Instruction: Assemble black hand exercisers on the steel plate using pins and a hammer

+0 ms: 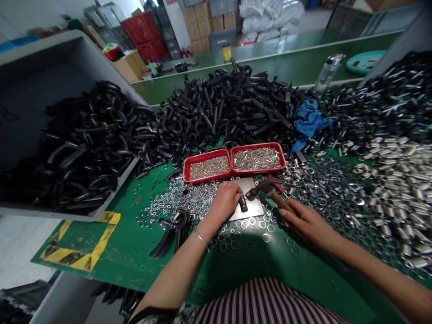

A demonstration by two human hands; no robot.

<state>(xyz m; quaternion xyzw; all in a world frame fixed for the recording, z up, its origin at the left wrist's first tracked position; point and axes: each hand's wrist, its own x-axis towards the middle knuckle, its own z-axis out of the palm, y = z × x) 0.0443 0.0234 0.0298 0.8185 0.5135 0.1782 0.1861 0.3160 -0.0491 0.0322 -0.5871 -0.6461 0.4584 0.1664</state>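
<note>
My left hand (225, 201) is closed, its fingertips pinching a small black cylindrical part (243, 205) over a flat metal plate (255, 208). In my right hand (305, 220) is the wooden handle of a claw hammer (281, 201). The hammer's dark head hangs low over the plate, just right of the black part; whether it touches the plate I cannot tell. Metal rings (251, 221) lie along the plate's near edge. Left of my left forearm rest several black curved parts (173, 231) with a spring showing among them.
Behind the plate stand two red trays (231, 168) of small metal pins. Black parts (216, 108) are heaped beyond and spill from a grey bin (81, 49) at left. Washers, metal sleeves (394, 180), a blue cloth (308, 121) and a glass bottle (329, 74) lie or stand to the right.
</note>
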